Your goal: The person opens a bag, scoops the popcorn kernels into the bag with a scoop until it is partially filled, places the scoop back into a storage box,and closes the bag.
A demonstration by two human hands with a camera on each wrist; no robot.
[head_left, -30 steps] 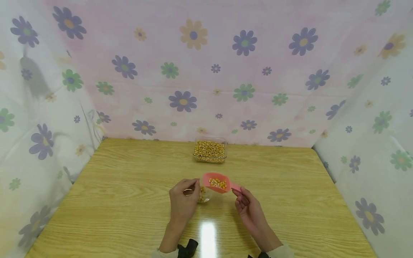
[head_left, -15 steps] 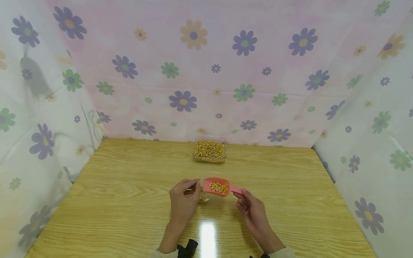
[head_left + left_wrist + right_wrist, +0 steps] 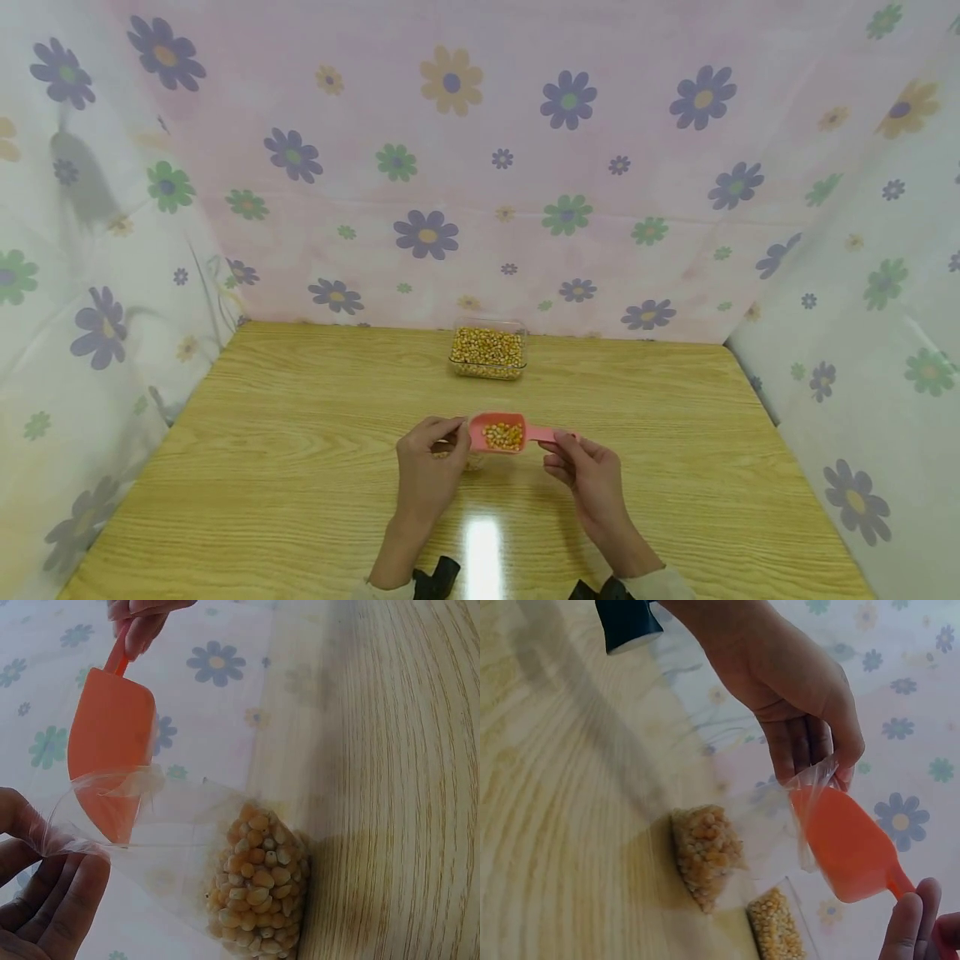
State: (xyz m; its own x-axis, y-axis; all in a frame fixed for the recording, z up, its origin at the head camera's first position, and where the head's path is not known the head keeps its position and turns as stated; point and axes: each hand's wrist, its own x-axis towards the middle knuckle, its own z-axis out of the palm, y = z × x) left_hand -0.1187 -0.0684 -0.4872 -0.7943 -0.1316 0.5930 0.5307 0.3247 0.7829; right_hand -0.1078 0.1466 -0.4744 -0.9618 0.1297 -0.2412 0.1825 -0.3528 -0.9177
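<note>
A clear plastic bag (image 3: 172,859) stands on the table with corn kernels (image 3: 259,885) filling its bottom. My left hand (image 3: 427,467) pinches the bag's top edge between thumb and fingers. In my right hand (image 3: 591,479) is the handle of a pink scoop (image 3: 480,433), gripped by thumb and fingers. More kernels (image 3: 502,436) lie in the scoop. Both wrist views show the scoop's front tip inside the bag's mouth, above the kernels in the bag. In the head view the left hand and scoop hide most of the bag.
Behind the hands, a clear rectangular container (image 3: 487,372) of corn kernels stands near the back edge of the wooden table (image 3: 300,433). Flowered cloth (image 3: 510,192) hangs behind the table and along both sides.
The scoop has levelled out and moved slightly left, its tip now at the left hand's fingers. My right hand has turned with it. The left hand stays nearly in place.
</note>
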